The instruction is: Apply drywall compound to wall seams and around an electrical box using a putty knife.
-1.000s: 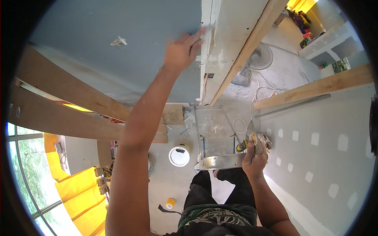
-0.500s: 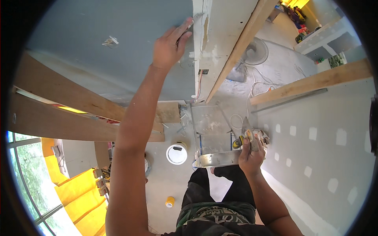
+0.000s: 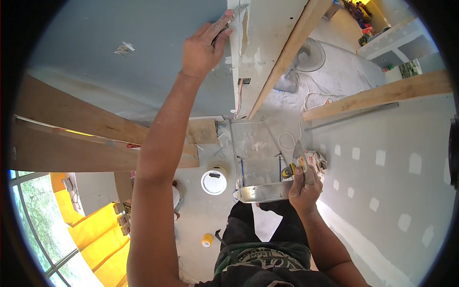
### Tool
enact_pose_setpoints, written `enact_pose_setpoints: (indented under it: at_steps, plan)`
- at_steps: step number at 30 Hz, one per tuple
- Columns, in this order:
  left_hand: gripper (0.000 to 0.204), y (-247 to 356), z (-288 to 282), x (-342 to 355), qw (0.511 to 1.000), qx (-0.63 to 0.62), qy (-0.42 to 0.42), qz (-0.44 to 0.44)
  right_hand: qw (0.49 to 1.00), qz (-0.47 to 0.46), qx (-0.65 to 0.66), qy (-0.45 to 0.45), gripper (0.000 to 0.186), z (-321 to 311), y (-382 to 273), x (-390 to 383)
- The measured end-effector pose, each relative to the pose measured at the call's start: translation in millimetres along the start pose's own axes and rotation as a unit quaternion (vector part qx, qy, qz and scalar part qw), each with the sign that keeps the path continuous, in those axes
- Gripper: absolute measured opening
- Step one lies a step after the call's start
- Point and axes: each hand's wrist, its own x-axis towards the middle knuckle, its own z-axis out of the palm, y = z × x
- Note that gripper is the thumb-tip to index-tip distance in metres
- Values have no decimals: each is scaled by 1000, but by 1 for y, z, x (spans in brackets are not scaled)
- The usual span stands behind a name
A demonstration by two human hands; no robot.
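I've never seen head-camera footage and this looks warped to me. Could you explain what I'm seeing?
There's no machine here, just a person's two bare hands. The picture comes from a wide fisheye camera worn on that person's head, looking down, so straight edges bend. The left hand reaches up holding a thin blade at a white wall panel. The right hand, lower down, grips a scraper with a pointed blade. Below, on the dusty floor, are a white bucket and a small yellow item I can't identify. A fan is farther off.
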Motion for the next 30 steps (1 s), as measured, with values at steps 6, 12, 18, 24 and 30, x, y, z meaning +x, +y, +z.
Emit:
enact_pose_setpoints:
  at_steps: [6, 12, 18, 24, 30]
  plan:
    - [44, 10, 1, -1, 998, 33, -41, -35, 1000, 6, -5, -7, 16, -1, 1, 0]
    - [42, 8, 8, -3, 1000, 15, -5, -16, 1000, 2, 0, 8, 17, 0, 0, 0]
    - [43, 11, 6, 0, 999, -2, -8, -39, 1000, 11, 10, 2, 19, -1, -3, 2]
    - [46, 9, 6, 0, 998, 52, -18, -31, 1000, 16, 6, -3, 17, 0, -1, 1]
    - [45, -8, 19, -35, 999, 43, -14, -19, 1000, -7, 4, 4, 19, 3, 2, -2]
